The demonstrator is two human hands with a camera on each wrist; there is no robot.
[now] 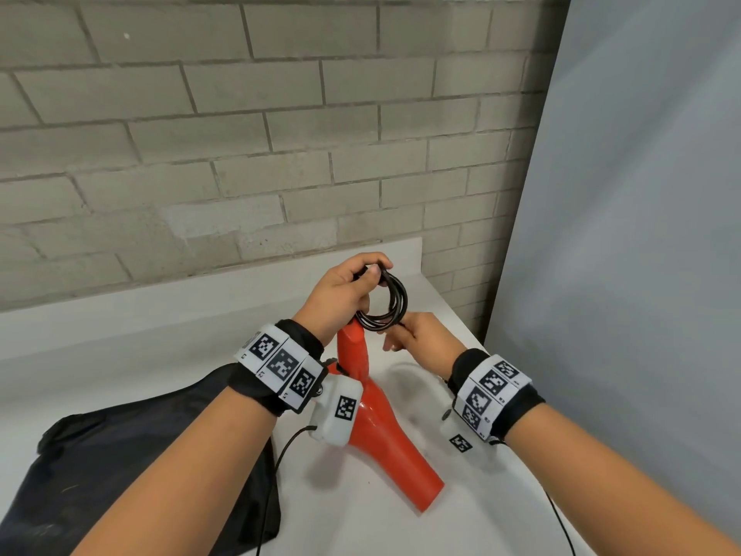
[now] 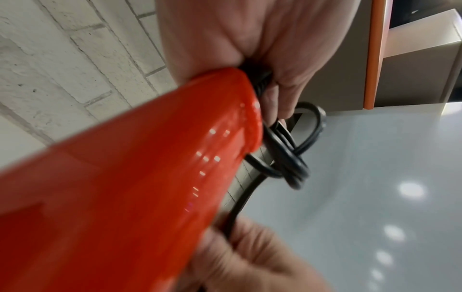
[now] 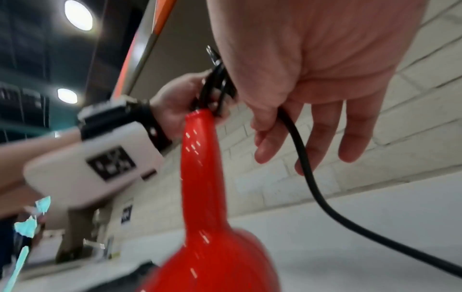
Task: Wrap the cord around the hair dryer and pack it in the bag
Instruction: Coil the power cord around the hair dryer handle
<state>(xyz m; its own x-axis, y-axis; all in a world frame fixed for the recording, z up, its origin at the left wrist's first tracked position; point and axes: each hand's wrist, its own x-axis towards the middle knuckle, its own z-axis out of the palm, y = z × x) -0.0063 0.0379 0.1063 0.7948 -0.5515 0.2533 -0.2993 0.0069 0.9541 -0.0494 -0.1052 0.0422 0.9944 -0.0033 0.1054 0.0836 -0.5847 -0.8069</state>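
Observation:
The red hair dryer (image 1: 375, 423) stands on the white table (image 1: 140, 355) with its handle pointing up and its nozzle toward me. My left hand (image 1: 345, 292) grips several loops of the black cord (image 1: 395, 305) just above the handle's end. My right hand (image 1: 419, 335) pinches the cord at the bottom of the coil, right of the handle. In the left wrist view the cord loops (image 2: 287, 154) bunch at the tip of the handle (image 2: 150, 177). In the right wrist view a loose length of cord (image 3: 306, 162) runs from my right hand (image 3: 312, 69) down toward the table. The black bag (image 1: 132, 463) lies flat at the left.
A grey brick wall (image 1: 240, 134) rises behind the table and a pale grey panel (image 1: 641, 234) stands at the right. The table's right edge runs close to my right forearm. Thin black sensor cables (image 1: 276, 463) hang from my wrists.

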